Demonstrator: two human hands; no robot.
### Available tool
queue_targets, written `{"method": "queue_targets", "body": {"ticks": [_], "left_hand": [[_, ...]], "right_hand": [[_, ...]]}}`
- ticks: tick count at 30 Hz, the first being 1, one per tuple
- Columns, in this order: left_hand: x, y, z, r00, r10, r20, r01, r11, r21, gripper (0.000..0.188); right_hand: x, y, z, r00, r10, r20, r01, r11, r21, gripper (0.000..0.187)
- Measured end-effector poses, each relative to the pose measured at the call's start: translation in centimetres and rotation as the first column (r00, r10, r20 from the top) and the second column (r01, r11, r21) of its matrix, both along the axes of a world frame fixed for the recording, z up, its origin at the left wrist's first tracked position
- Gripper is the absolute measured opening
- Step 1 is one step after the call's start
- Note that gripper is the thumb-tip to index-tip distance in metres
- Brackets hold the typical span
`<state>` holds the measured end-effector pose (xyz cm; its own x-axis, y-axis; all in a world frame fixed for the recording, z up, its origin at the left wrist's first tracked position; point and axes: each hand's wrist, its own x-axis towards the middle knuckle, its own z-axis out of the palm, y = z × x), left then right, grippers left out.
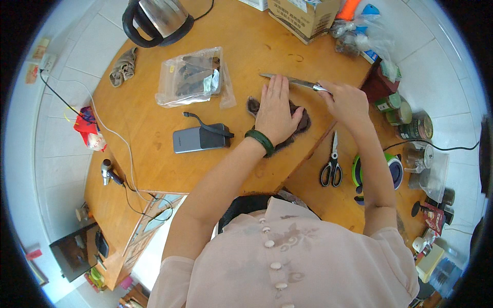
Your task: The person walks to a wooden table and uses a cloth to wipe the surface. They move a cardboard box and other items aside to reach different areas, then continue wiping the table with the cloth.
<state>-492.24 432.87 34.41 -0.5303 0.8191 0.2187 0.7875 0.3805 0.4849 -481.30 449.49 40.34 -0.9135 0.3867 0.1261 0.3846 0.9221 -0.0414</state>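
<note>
My left hand (276, 113) lies flat with fingers stretched out, pressing on a dark brown, furry-looking piece of cloth (303, 121) on the wooden table. The hand covers the cloth's middle, so only its edges show. My right hand (346, 102) is closed round the handle of a knife (295, 81). Its long blade points left, crossing just by my left fingertips, above the cloth. Whether the blade touches the table I cannot tell. Left of my left hand lie a grey power bank (197, 139) with a short dark strap-like cable and a clear plastic bag (192, 77) with dark pieces inside.
Black-handled scissors (333, 167) and a green and dark-blue round object (393, 172) lie near my right forearm. A steel kettle (159, 20), a rolled brownish cloth (123, 66) and a cardboard box (303, 20) stand farther back. Several jars (415, 124) line the right wall.
</note>
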Motion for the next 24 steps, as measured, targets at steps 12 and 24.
{"method": "queue_targets", "body": {"ticks": [12, 24], "left_hand": [[0.0, 0.0, 0.2, 1.0, -0.011, 0.003, 0.011, 0.998, 0.055, 0.082], [-1.6, -2.8, 3.0, 0.99, -0.144, -0.006, 0.144, 0.985, 0.091, 0.044]], "right_hand": [[0.1, -0.3, 0.5, 1.0, -0.017, 0.009, 0.018, 0.999, -0.038, 0.026], [6.6, 1.3, 0.0, 0.858, -0.357, -0.37, 0.139, 0.854, -0.501, 0.035]]}}
